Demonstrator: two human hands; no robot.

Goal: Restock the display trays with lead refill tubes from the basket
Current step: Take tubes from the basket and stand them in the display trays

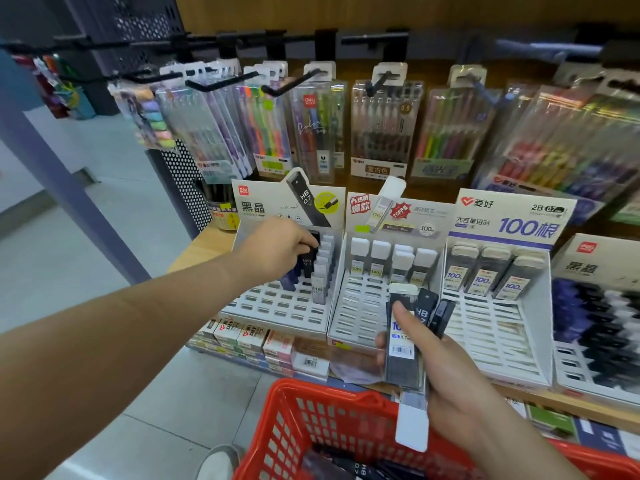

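Note:
My left hand (277, 247) reaches into the leftmost white display tray (277, 306) and pinches a black HB lead refill tube (310, 258) standing in a slot beside a column of grey-capped tubes (322, 268). My right hand (446, 368) hovers above the red basket (311, 420), gripping a fan of several lead refill tubes (405, 341), one large and clear-bodied, the others black. The middle tray (360, 313) and the right tray (498, 327) each hold one back row of white-capped tubes. More dark tubes lie in the basket bottom.
Packs of coloured pens (381, 133) hang on black hooks above the trays. A fourth tray (595, 317), packed with dark and white tubes, sits at the far right. Eraser boxes (242, 337) line the shelf edge below. Grey tiled floor lies to the left.

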